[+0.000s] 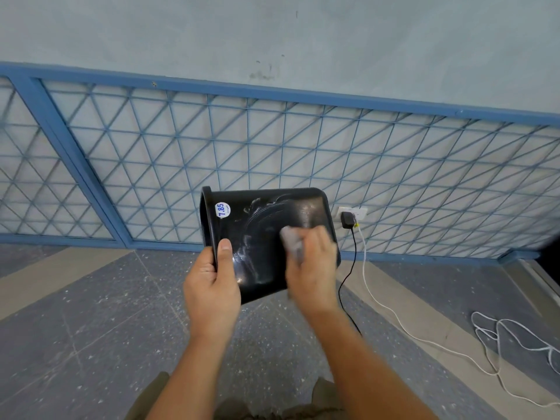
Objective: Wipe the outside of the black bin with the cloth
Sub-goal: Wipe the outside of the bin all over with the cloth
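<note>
A black plastic bin [260, 225] is held in the air on its side, its rim to the left and a round white price sticker [222, 210] near that rim. My left hand [212, 286] grips the rim, thumb lying on the outer wall. My right hand [312, 268] holds a crumpled grey cloth [292, 242] and presses it against the bin's outer wall towards its base. Wet, shiny streaks show on the wall between the two hands. The right hand and cloth look blurred.
A blue metal grille [272, 153] runs along the wall behind. A wall socket [353, 212] holds a black adapter [347, 220], from which a black cable [345, 283] and a white cable [394, 316] trail onto the speckled floor [91, 328] at right.
</note>
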Motion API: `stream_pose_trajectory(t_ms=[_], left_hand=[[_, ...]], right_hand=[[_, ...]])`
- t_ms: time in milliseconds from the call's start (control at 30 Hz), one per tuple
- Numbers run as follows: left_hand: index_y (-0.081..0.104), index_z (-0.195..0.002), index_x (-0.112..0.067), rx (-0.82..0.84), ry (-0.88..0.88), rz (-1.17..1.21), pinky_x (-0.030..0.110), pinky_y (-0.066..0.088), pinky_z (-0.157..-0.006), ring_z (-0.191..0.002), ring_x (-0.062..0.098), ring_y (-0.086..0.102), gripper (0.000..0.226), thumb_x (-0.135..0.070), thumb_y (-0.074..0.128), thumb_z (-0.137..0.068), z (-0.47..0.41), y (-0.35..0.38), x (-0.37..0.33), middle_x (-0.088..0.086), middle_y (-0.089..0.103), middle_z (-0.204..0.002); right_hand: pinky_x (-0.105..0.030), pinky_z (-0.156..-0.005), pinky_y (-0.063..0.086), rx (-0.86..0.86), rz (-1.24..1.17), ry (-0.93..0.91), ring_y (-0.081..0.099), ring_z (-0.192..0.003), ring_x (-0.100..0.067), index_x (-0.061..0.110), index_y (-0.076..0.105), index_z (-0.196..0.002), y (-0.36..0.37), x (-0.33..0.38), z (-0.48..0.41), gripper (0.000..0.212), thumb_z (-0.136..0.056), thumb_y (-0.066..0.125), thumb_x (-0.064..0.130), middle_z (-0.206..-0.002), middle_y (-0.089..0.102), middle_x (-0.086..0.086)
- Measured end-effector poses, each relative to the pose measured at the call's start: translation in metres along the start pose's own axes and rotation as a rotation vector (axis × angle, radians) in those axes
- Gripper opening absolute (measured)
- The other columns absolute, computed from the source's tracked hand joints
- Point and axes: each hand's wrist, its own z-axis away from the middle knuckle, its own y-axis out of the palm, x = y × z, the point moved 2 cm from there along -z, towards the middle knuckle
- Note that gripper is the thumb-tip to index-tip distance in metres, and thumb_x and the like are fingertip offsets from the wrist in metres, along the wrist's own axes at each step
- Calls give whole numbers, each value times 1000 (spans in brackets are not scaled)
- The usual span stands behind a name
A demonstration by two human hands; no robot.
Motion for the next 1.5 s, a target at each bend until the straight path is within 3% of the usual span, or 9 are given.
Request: stream_pose_trajectory(t_ms=[133,267,433,633,767,900,1067,1333,1500], left_hand=[[63,-75,-16,39,35,-23,16,41,-49,-54,7,51,44,-44,50,-108,3,0,-3,9,58,-63],[58,-78,-6,47,81,-81,42,46,-57,-60,25,55,58,-56,48,-106,5,5,-1,17,59,-67],[57,-72,-10,43,94,-60,28,41,-53,-53,9,51,54,-52,48,-104,1,3,2,-1,56,-57],[58,-78,-8,123,137,-106,50,50,-59,-64,32,58,65,-68,43,-97,4,1,5,17,59,-67],[52,-72,-11,134,218,-156,38,40,-50,-60,26,52,55,-56,46,-101,9,5,-3,11,53,-58],[54,-73,-10,86,197,-124,39,41,-50,-56,25,52,57,-59,45,-100,8,3,2,9,53,-57],[46,-68,-13,137,268,-166,25,32,-44,-49,16,43,55,-56,46,-103,10,0,-4,2,41,-51],[51,-72,-24,138,352,-266,28,39,-42,-49,13,54,44,-51,46,-107,16,14,1,-9,49,-52],[42,-67,-16,143,320,-176,25,27,-42,-45,12,38,52,-48,49,-108,16,0,-6,6,40,-51]], right_hand=[[-48,-90,50,-136,-56,232,54,-98,-21,9,62,-106,-16,-22,-46,14,-92,62,10,-107,56,-3],[-47,-85,45,-98,-32,63,55,-94,-30,6,62,-99,0,28,-44,17,-86,53,12,-103,59,-10],[-42,-83,41,112,56,-213,52,-94,-23,13,64,-101,13,45,-9,28,-89,42,24,-101,57,-2],[-33,-84,42,-156,-46,232,53,-91,-26,2,62,-101,-19,-20,-57,12,-91,61,7,-101,58,-12],[-40,-79,41,-91,-53,85,57,-89,-36,5,63,-97,1,29,-60,14,-89,59,15,-97,61,-13],[-40,-85,38,-2,-45,-118,53,-96,-26,11,61,-99,14,59,-39,14,-87,64,18,-98,61,-6],[-41,-78,41,-175,-45,259,57,-90,-39,3,62,-93,-11,-15,-56,9,-89,67,9,-88,60,-12],[-40,-85,40,-87,-140,-26,54,-93,-24,12,63,-96,5,69,-58,12,-87,66,20,-94,63,-4],[-50,-79,50,-225,-73,344,61,-88,-39,6,65,-93,-21,-30,-78,30,-94,61,36,-89,66,-16]])
